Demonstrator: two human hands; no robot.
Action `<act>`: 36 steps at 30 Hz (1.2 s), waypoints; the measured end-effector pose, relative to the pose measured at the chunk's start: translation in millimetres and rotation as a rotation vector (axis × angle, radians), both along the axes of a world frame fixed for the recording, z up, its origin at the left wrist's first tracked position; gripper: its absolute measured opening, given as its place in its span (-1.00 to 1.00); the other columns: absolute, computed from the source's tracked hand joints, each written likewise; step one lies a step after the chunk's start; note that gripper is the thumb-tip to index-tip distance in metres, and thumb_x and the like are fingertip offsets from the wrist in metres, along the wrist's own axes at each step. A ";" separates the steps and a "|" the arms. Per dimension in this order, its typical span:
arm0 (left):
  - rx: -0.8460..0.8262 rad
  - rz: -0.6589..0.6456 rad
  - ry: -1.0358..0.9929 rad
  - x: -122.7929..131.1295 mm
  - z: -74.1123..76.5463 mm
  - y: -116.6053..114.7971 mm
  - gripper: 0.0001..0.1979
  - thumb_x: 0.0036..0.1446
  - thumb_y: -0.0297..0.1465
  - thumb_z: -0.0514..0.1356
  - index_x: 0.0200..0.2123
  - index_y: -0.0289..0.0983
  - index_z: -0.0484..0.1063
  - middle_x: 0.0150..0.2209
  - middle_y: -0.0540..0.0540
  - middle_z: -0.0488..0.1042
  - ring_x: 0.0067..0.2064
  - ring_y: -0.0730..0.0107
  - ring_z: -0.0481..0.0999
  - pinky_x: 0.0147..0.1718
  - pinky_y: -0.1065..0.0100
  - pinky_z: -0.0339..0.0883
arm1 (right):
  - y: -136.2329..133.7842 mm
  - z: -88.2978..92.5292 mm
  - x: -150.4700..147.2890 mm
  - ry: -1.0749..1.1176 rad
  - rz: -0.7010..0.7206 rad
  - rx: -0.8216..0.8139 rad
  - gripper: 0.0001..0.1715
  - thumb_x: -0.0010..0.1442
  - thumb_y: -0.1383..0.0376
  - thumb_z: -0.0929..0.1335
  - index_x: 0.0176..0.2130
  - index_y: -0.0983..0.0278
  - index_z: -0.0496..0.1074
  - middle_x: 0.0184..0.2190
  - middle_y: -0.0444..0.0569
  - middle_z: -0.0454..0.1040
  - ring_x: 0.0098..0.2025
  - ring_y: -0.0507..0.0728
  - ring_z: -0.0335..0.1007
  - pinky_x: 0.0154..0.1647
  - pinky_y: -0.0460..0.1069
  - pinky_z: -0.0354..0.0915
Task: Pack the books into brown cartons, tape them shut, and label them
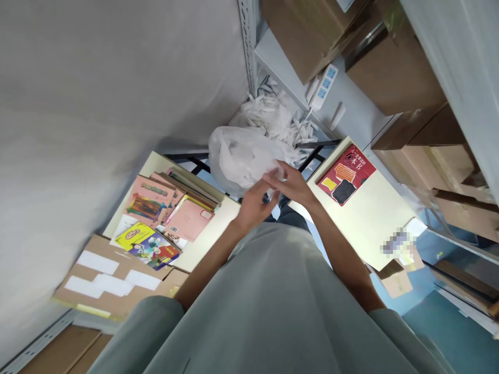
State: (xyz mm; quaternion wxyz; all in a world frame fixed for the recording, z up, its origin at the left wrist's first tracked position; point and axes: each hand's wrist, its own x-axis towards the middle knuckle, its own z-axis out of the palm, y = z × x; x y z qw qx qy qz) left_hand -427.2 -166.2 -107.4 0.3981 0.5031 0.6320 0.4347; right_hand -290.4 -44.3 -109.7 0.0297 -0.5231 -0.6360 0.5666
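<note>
Both my hands meet in front of my body, over the gap between two pale yellow tables. My left hand (255,203) has its fingers curled around a small white piece of paper or plastic. My right hand (290,183) pinches the same white piece (277,175) from above. Just beyond the hands sits a bulging translucent white plastic bag (237,156). Behind it lies a heap of white paper scraps (275,117).
A stack of colourful books (163,215) lies on the left table (210,234). A red book (346,174) lies on the right table (374,218). A cardboard box (117,283) sits at the lower left. More boxes (393,78) and a power strip (324,85) are on the shelving.
</note>
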 end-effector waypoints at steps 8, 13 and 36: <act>0.019 0.065 -0.097 33.8 -25.9 3.4 -0.54 0.59 -0.05 0.05 0.36 -0.14 0.37 0.48 -0.36 0.37 0.49 0.09 0.40 0.34 0.02 0.47 | 24.5 60.9 41.4 -0.396 0.100 0.484 -0.75 0.45 0.18 0.33 -0.28 0.17 0.49 -0.41 0.01 0.61 -0.27 0.28 0.58 -0.19 0.06 0.34; -0.291 0.018 -0.020 5.6 -100.7 23.8 -0.25 0.42 0.02 0.25 0.51 -0.21 0.27 0.60 -0.41 0.15 0.63 -0.19 0.11 0.55 -0.17 0.10 | 17.6 136.5 74.5 -0.269 0.020 0.525 -0.75 0.39 0.22 0.36 -0.35 0.16 0.51 -0.51 -0.13 0.52 -0.41 0.18 0.50 -0.30 0.02 0.36; -0.268 -0.886 -0.140 148.8 -3.5 163.0 -0.56 -0.06 -0.10 0.45 -0.16 -0.23 0.63 -0.05 -0.16 0.69 0.07 -0.05 0.65 0.12 0.04 0.52 | -120.1 241.3 402.5 -0.469 -0.884 0.691 -0.46 0.11 -0.16 0.62 -0.35 0.24 0.62 -0.43 -0.03 0.66 -0.39 0.18 0.56 -0.39 0.03 0.46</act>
